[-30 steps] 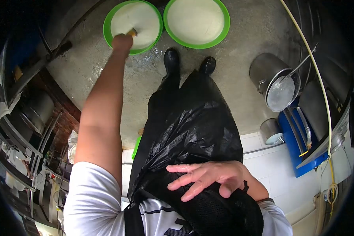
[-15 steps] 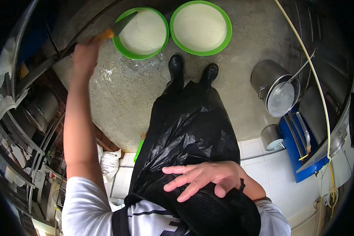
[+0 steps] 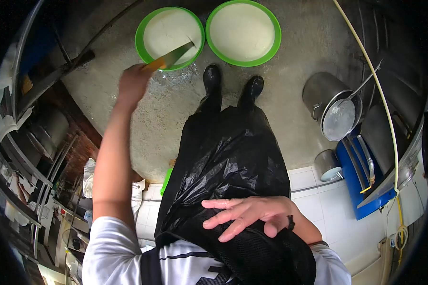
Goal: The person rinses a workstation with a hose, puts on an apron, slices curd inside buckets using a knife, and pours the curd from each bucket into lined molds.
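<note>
My left hand [image 3: 134,84] is closed round the yellow-orange handle of a wide-bladed knife [image 3: 177,55]. The blade points right, over the near edge of the left green basin [image 3: 141,43], which holds a smooth white mass [image 3: 169,31]. A second green basin [image 3: 277,40] with similar white contents [image 3: 242,31] stands right beside it. Low in the view, my right hand [image 3: 252,216] has its fingers spread in front of the black apron [image 3: 228,152], near a black mesh item [image 3: 252,256], and holds nothing.
Two black boots [image 3: 213,78] stand on the wet concrete floor [image 3: 161,123]. At the right are a large metal pot [image 3: 318,90] with a round strainer [image 3: 340,118], a smaller pot [image 3: 325,164], a blue stand [image 3: 349,190] and a hanging hose [image 3: 375,66]. Metal racks line the left.
My left hand has moved from the left basin out to the left, then partly back right, and the knife blade now points right and slightly upward. My right hand has barely moved.
</note>
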Demonstrator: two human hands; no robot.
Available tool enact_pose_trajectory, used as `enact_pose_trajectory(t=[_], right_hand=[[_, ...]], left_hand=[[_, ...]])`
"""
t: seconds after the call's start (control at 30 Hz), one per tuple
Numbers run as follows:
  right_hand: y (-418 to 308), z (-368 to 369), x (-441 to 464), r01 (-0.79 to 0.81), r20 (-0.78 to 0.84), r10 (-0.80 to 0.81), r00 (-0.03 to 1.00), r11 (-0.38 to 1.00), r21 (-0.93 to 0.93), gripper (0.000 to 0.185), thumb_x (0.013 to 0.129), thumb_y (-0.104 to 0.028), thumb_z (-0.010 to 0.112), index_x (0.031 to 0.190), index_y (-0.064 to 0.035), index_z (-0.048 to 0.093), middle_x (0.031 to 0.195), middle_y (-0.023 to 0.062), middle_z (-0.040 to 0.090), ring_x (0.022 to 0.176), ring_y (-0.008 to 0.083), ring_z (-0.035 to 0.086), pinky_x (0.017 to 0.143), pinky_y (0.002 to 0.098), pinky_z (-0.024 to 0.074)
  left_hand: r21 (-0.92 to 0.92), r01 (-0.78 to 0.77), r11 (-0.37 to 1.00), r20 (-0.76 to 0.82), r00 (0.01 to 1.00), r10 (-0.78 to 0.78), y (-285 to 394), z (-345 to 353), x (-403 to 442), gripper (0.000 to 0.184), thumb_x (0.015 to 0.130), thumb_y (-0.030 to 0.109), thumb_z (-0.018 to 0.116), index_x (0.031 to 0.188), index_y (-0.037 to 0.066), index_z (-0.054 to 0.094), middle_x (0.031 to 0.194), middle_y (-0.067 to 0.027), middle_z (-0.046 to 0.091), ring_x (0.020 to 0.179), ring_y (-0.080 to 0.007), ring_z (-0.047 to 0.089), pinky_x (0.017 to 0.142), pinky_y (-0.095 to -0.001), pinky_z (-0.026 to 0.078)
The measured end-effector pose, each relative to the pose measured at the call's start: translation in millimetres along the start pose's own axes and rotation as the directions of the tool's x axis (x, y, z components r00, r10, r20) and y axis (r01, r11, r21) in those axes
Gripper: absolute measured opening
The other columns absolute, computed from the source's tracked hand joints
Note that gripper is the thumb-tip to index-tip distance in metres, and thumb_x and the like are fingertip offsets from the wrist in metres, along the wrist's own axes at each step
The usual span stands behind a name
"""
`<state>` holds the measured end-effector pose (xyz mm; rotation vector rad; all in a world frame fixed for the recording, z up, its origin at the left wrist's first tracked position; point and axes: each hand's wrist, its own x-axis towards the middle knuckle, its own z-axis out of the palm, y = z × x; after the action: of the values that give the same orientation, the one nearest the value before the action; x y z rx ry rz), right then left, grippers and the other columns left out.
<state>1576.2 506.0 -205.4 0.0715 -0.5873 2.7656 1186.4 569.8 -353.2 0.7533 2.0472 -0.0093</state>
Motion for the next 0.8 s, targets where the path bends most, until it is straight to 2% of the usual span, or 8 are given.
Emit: enact_pose_trajectory(t=[0.23,0.4,0.5,0.53,0.57,0.63,0.67,0.8], right_hand=[[5,-1,21,0.003,0.066,-0.007,0.998,0.998,0.065,0.096,0.102,-0.076,0.035,0.137,0.0072,0.065,0.156,0.0378,0.043,0.155,0.0586,0.020,0.120,0.0750,0.0042],[13,-8,13,-0.041,0.028,0.041,0.999,0.999,0.026,0.096,0.094,-0.083,0.040,0.142,-0.0040,0.066,0.161,0.0264,0.045,0.156,0.0535,0.022,0.125,0.0656,0.0125],[12,-11,8,-0.055,0.007,0.055,0.998,0.998,-0.009,0.095,0.095,-0.083,0.040,0.141,-0.0041,0.066,0.161,0.0259,0.045,0.157,0.0525,0.022,0.125,0.0652,0.0124],[10,-10,7,-0.058,0.006,0.058,0.998,0.998,-0.008,0.095,0.095,-0.083,0.040,0.141,-0.0041,0.066,0.161,0.0259,0.045,0.157,0.0525,0.022,0.125,0.0652,0.0124],[8,-8,7,-0.061,-0.017,0.061,0.998,0.998,-0.005,0.095,0.095,-0.083,0.040,0.142,-0.0043,0.066,0.161,0.0260,0.045,0.157,0.0526,0.022,0.125,0.0654,0.0127],[4,-6,10,-0.058,-0.036,0.058,0.998,0.998,-0.008,0.095,0.095,-0.083,0.040,0.142,-0.0044,0.066,0.161,0.0261,0.045,0.156,0.0527,0.022,0.125,0.0655,0.0131],[2,-6,13,-0.066,-0.016,0.066,0.998,0.998,0.001,0.094,0.096,-0.082,0.040,0.141,-0.0041,0.066,0.160,0.0265,0.046,0.156,0.0529,0.022,0.125,0.0656,0.0136],[5,-3,27,-0.004,0.030,0.002,1.000,0.998,0.065,0.093,0.103,-0.074,0.037,0.138,0.0076,0.065,0.156,0.0379,0.044,0.154,0.0558,0.025,0.121,0.0742,0.0004]], left_hand=[[0.280,-0.067,0.958,-0.347,0.923,0.165,-8,-96,-42,0.041,0.097,0.028,0.061,0.126,0.002,0.073,0.097,-0.0204,0.076,0.088,-0.0291,0.074,0.079,-0.0396,0.054],[0.556,-0.113,0.823,-0.163,0.957,0.242,-126,19,190,0.025,0.094,0.018,0.058,0.091,0.003,0.078,0.098,-0.0210,0.077,0.096,-0.0364,0.076,0.082,-0.0450,0.061],[0.745,-0.217,0.630,-0.013,0.941,0.339,-177,91,240,0.037,0.096,0.036,0.064,0.089,0.001,0.072,0.081,-0.0128,0.066,0.070,-0.0259,0.064,0.062,-0.0433,0.050],[0.724,-0.260,0.639,-0.008,0.923,0.384,-171,98,221,0.043,0.097,0.042,0.067,0.088,0.000,0.070,0.075,-0.0101,0.062,0.061,-0.0224,0.060,0.055,-0.0427,0.047],[0.435,-0.220,0.873,-0.082,0.956,0.282,-167,104,197,0.043,0.097,0.042,0.066,0.088,0.000,0.070,0.078,-0.0129,0.065,0.069,-0.0255,0.065,0.060,-0.0436,0.049],[0.194,-0.056,0.979,-0.033,0.997,0.064,-96,64,116,0.038,0.097,0.036,0.061,0.101,0.000,0.072,0.095,-0.0211,0.071,0.091,-0.0361,0.071,0.079,-0.0477,0.053],[0.306,0.031,0.952,0.041,0.998,-0.045,-57,28,76,0.038,0.097,0.030,0.056,0.115,0.001,0.074,0.109,-0.0266,0.074,0.105,-0.0435,0.072,0.092,-0.0510,0.055],[0.412,-0.164,0.896,-0.064,0.976,0.208,7,-59,-40,0.036,0.099,0.025,0.057,0.121,0.001,0.070,0.110,-0.0278,0.073,0.108,-0.0467,0.069,0.093,-0.0525,0.054]])
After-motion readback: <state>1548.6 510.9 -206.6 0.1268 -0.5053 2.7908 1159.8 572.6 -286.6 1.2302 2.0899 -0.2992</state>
